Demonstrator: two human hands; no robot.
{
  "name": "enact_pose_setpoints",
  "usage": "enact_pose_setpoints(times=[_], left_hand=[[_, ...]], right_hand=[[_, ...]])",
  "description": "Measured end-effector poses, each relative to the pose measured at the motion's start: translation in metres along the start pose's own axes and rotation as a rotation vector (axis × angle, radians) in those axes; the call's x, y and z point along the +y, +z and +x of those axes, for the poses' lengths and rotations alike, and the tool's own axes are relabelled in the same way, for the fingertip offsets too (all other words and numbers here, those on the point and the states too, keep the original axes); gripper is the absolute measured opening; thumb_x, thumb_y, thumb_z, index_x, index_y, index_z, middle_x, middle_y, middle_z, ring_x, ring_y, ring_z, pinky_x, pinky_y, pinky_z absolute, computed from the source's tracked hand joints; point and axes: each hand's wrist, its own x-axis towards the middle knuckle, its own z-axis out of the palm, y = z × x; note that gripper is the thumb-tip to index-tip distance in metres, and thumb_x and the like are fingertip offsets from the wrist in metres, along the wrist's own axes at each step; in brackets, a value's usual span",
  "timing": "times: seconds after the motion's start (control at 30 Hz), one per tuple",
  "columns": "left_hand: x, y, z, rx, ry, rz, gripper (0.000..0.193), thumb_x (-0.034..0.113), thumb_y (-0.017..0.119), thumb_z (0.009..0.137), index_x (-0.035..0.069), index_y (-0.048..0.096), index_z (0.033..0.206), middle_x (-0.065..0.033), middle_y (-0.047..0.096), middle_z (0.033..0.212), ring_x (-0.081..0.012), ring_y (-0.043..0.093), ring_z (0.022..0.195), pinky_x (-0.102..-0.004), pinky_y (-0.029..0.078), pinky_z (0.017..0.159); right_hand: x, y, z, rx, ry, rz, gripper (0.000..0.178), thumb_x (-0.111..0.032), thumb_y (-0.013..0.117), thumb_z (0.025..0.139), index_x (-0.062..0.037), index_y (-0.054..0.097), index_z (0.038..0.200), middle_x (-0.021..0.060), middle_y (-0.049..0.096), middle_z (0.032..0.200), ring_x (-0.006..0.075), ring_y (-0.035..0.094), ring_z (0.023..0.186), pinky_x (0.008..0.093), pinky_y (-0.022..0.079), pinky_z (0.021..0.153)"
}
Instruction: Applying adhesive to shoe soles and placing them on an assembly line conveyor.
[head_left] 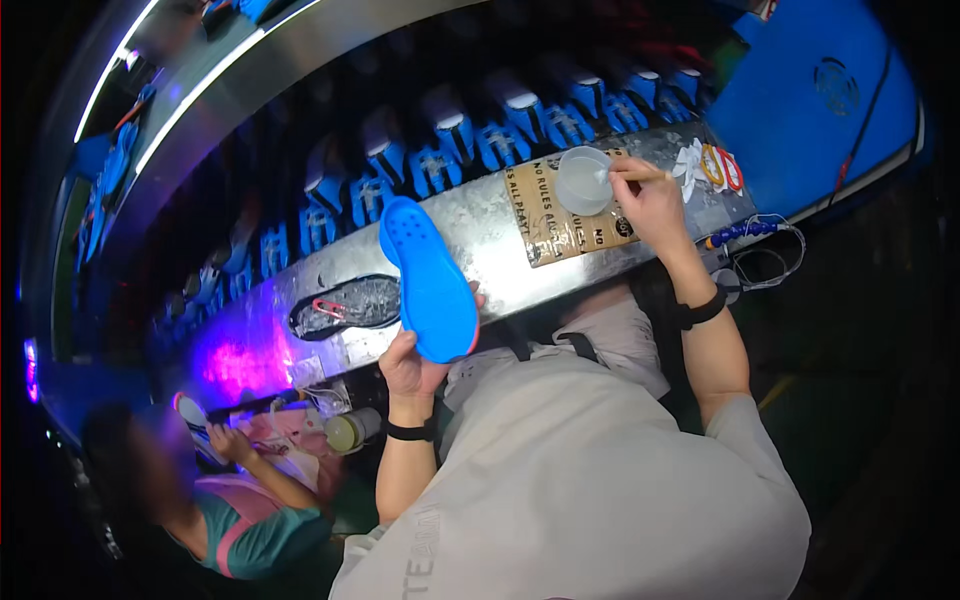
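Metal bench (pixel 490 215) bearing a translucent tub (pixel 583 180). Left of the tub, your left hand (pixel 410 370) grips the blue sole (pixel 430 280) by its near half; at the tub's right, your right hand (pixel 650 205) pinches a wooden stick (pixel 645 175). Advisable: keep the sole steady and shed any excess against the tub's rim.

Silvery metal bench (pixel 482 222), brown printed cardboard (pixel 545 243) on it, dark sole-shaped piece (pixel 374 300), yellow loop (pixel 704 165), red loop (pixel 739 174), white scraps (pixel 688 166)

silver worktop (pixel 490 225), white strip light (pixel 200 97), purple glow (pixel 240 360)
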Motion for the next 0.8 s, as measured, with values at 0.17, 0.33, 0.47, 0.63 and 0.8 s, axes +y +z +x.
enact_pose_setpoints(times=[0.17,0.33,0.47,0.63,0.8], left_hand=[[0.008,0.019,-0.007,-0.007,0.088,0.395,0.103,0.027,0.078,0.072,0.001,0.019,0.153,-0.0233,0.052,0.135,-0.0361,0.054,0.126,-0.0459,0.045,0.106],[0.002,0.036,-0.009,0.047,0.091,0.438,0.107,0.023,0.082,0.07,0.0,0.019,0.153,-0.0197,0.052,0.134,-0.032,0.055,0.124,-0.0437,0.044,0.107],[0.003,0.04,-0.013,0.018,0.055,0.464,0.11,0.021,0.084,0.069,0.0,0.016,0.154,-0.017,0.05,0.136,-0.0289,0.054,0.125,-0.0416,0.044,0.106],[0.001,0.044,-0.016,0.009,0.041,0.495,0.115,0.023,0.086,0.068,-0.001,0.014,0.155,-0.0156,0.05,0.137,-0.0273,0.054,0.124,-0.0403,0.044,0.105],[0.002,0.046,-0.017,-0.023,0.014,0.501,0.115,0.025,0.086,0.068,-0.001,0.015,0.155,-0.0162,0.05,0.136,-0.0271,0.055,0.123,-0.0405,0.045,0.104]], right_hand=[[-0.034,0.021,-0.025,0.003,-0.141,0.426,0.013,-0.011,0.064,0.092,-0.002,0.07,0.098,0.0059,0.07,0.092,0.0141,0.064,0.082,0.0271,0.05,0.074],[-0.069,0.041,-0.046,-0.23,-0.262,0.54,0.014,-0.009,0.065,0.091,-0.0001,0.07,0.1,0.0068,0.07,0.092,0.0143,0.064,0.086,0.0286,0.051,0.077],[-0.084,0.052,-0.046,-0.297,-0.308,0.555,0.014,-0.007,0.066,0.089,0.0009,0.069,0.1,0.0083,0.07,0.092,0.0165,0.065,0.086,0.0297,0.051,0.077],[-0.089,0.056,-0.041,-0.303,-0.34,0.544,0.014,-0.006,0.065,0.089,0.0013,0.069,0.1,0.0092,0.07,0.091,0.0179,0.066,0.083,0.0299,0.051,0.075],[-0.086,0.053,-0.049,-0.296,-0.358,0.405,0.011,-0.007,0.064,0.088,-0.0001,0.069,0.095,0.0105,0.069,0.088,0.0207,0.066,0.077,0.0312,0.051,0.07]])
